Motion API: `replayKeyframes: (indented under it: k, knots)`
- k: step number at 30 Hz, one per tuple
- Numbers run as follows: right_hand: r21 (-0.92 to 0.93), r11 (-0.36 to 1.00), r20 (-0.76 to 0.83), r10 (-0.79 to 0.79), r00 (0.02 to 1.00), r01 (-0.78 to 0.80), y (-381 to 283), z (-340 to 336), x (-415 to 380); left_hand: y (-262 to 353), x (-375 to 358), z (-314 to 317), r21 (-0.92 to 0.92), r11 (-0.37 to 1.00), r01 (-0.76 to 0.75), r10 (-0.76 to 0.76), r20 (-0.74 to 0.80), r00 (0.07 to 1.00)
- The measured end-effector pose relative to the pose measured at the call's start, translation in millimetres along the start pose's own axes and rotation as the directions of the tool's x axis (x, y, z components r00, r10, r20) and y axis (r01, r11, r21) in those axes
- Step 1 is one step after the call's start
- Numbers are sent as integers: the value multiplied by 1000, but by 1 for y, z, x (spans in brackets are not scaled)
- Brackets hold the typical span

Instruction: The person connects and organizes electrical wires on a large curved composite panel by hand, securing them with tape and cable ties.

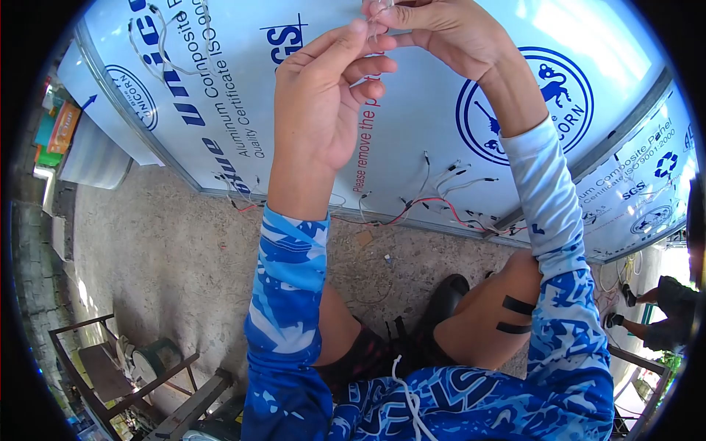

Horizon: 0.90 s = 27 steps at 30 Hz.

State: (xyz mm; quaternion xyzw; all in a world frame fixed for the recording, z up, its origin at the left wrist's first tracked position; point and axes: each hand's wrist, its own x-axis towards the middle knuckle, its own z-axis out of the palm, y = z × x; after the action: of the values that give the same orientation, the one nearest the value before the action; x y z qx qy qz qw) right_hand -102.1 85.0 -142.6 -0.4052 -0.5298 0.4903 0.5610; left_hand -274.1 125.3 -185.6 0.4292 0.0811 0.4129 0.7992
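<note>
At the top of the view my left hand (320, 103) and my right hand (452, 37) meet, fingertips close together. Between them is a small clear, thin piece (373, 28); its kind is too small to tell. Left thumb and forefinger pinch its lower part, and the right fingers close on its upper end, partly cut off by the frame edge. Behind both hands stands a large white-blue composite panel (412, 147) with blue and red print. Thin pale wires (173, 44) with dark ends hang on its upper left.
Red and pale wires (434, 200) with dark ends run along the panel's lower edge. A metal-framed chair or stand (110, 367) is at lower left. Another person's legs (647, 309) show at the right. Below lies a rough concrete floor (169, 257).
</note>
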Motion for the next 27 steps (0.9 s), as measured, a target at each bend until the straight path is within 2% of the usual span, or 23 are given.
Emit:
replayKeyframes:
  k: [2,5,8,9,10,11,12,13,14,15,17,20,23,24,25,26,27]
  knots:
    - [38,999,-21,13,1000,-12,3,-3,2,3,0,-1,-15,1000,16,-16,-7,1000]
    - [60,998,45,2,999,-5,8,-8,5,4,-1,-8,-11,998,59,-58,75,996]
    - [44,999,-11,-1,1000,1,5,-2,3,6,-2,-4,7,1000,28,-29,76,997]
    - [30,1000,-28,-10,1000,10,6,-2,3,5,-5,1,273,954,-123,121,25,992]
    - [15,1000,-45,-19,999,19,5,-1,3,4,-6,4,524,816,-243,276,16,961]
    - [15,1000,-43,-19,999,19,5,1,3,2,-6,4,524,816,-244,277,15,961]
    - [13,1000,-70,1,998,0,3,3,3,0,-6,4,755,495,-430,513,146,846]
    - [12,1000,-98,22,995,-21,2,5,2,-1,-7,4,859,79,-507,650,341,679]
    - [13,1000,-97,25,995,-24,2,6,2,-3,-7,8,860,80,-504,649,339,681]
    - [-7,999,-89,36,995,-37,1,7,2,-1,-9,18,843,51,-536,724,338,601]
    - [-26,998,-79,48,996,-50,1,9,3,0,-9,19,827,17,-562,791,333,514]
    - [3,998,-108,56,993,-56,3,11,2,-3,-4,11,805,38,-593,775,351,525]
    - [49,997,-91,56,994,-52,3,10,1,-1,-5,16,821,166,-546,772,237,590]
    - [67,997,-56,36,998,-32,3,9,1,3,-7,16,750,459,-476,653,78,753]
    - [86,996,-23,15,1000,-13,4,8,1,7,-8,14,619,707,-343,469,-47,882]
    - [87,996,-23,15,1000,-13,5,5,2,9,-6,7,619,706,-344,469,-46,882]
    - [129,992,41,-11,999,6,8,2,5,11,-2,-3,421,876,-234,277,-44,960]
